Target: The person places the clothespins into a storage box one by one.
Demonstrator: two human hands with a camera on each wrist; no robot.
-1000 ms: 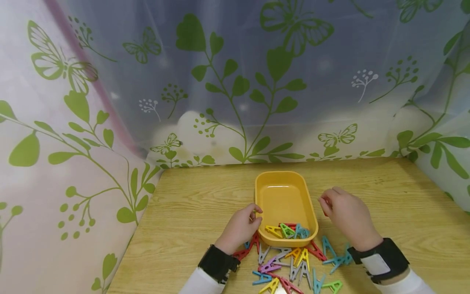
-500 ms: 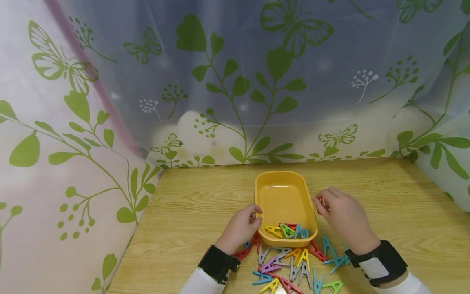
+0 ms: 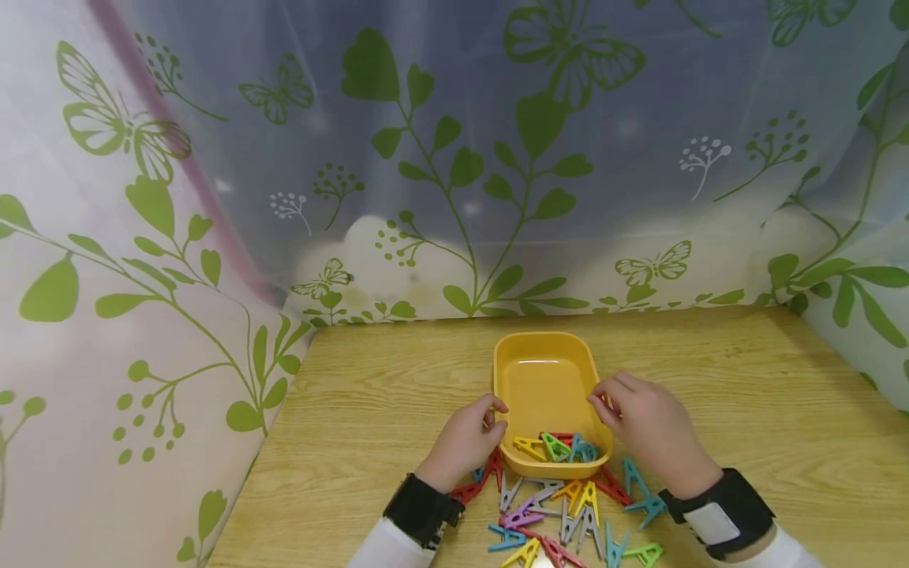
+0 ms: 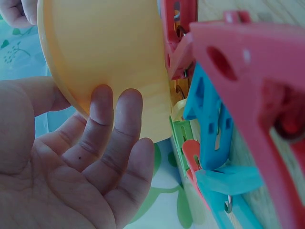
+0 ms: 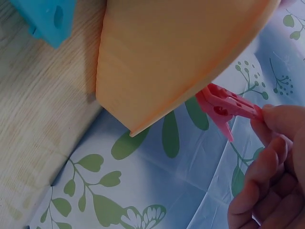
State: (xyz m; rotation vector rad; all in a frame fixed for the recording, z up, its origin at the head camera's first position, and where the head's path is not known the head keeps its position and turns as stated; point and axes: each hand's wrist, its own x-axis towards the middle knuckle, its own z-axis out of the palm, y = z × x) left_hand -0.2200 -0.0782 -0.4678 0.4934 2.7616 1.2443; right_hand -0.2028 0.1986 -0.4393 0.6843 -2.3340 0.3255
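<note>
A yellow plastic tray [image 3: 545, 379] stands on the wooden table between the hands, several small clothespins [image 3: 556, 446] lying at its near end. My left hand [image 3: 460, 440] holds the tray's left side, with thumb at the rim and curled fingers [image 4: 128, 112] against the outer wall in the left wrist view. At the right rim, my right hand [image 3: 649, 422] pinches one end of a red clothespin [image 5: 228, 106] between thumb and forefinger. In the right wrist view its other end is partly hidden behind the tray rim.
A loose pile of clothespins [image 3: 521, 514] in purple, grey, yellow, blue, red and green lies in front of the tray. More blue ones [image 3: 645, 505] sit near the right wrist. A leaf-and-butterfly curtain [image 3: 454, 197] encloses the back and sides of the table.
My right hand has moved left, from beside the tray to its right rim, carrying the red clothespin. The left hand and tray have stayed in place.
</note>
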